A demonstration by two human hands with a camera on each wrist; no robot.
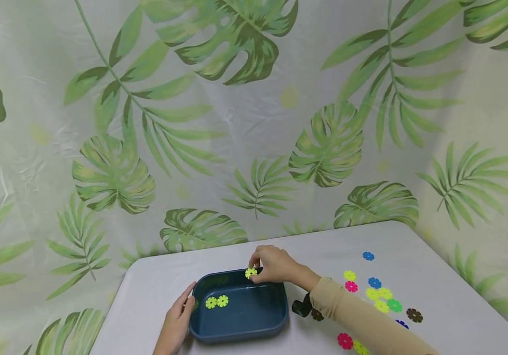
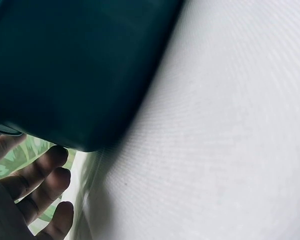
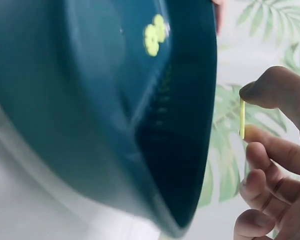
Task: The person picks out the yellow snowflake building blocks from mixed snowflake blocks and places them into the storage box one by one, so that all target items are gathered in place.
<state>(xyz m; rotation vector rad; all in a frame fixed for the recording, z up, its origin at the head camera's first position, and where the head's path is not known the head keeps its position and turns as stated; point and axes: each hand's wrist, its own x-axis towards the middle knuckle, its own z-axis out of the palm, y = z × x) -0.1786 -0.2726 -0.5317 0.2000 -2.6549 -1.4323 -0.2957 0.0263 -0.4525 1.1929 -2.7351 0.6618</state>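
Between thumb and forefinger, my right hand [image 1: 276, 266] pinches a yellow flower-shaped disc [image 1: 251, 272] above the far rim of a dark blue basin [image 1: 240, 337]. The right wrist view shows that disc [image 3: 242, 118] edge-on, with the other fingers loosely bent below it. Two more yellow discs [image 1: 216, 301] lie side by side on the basin floor. At the basin's left end rests my left hand [image 1: 178, 313], its fingers fairly straight along the side. Three of its fingertips [image 2: 57, 182] show apart from the basin in the left wrist view; the thumb is hidden there.
Loose notched discs [image 1: 374, 283] in yellow, pink, blue, green and brown are scattered on the white table [image 1: 324, 246] to the right, some behind the right forearm. A black object [image 1: 301, 306] shows beneath the right wrist. A leaf-patterned curtain [image 1: 254, 123] hangs behind.
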